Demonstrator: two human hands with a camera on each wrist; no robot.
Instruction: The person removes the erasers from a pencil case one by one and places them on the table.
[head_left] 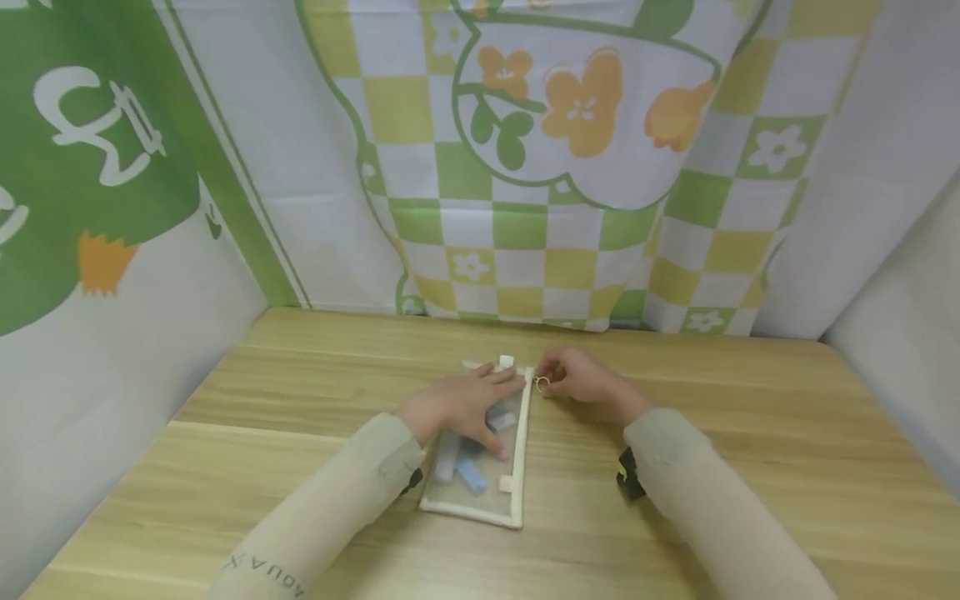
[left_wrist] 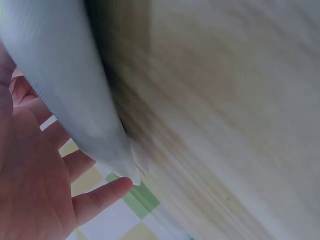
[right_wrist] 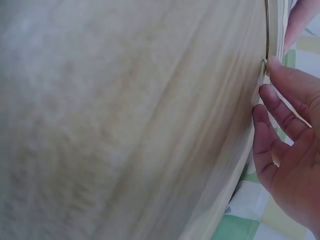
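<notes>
A see-through zipper pouch (head_left: pixel 486 505) with cream edging lies on the table, with blue and whitish small items inside, among them a light blue piece (head_left: pixel 471 477). Spread across its upper part, my left hand (head_left: pixel 468 406) presses it down with fingers straight. The left wrist view shows this hand (left_wrist: pixel 40 175) along the pouch's pale side (left_wrist: pixel 75 95). At the upper right corner, my right hand (head_left: pixel 581 375) pinches the ring-shaped zipper pull (head_left: pixel 542 384) between thumb and finger. In the right wrist view the right hand's fingertips (right_wrist: pixel 275 67) are at the pouch's zipper edge.
The wooden table (head_left: pixel 720 467) extends around the pouch on all sides. Behind it hangs a green, yellow and white checked curtain (head_left: pixel 517 225) with flowers. Another printed cloth (head_left: pixel 97 167) hangs on the left. A dark wrist device (head_left: pixel 630 475) shows under the right sleeve.
</notes>
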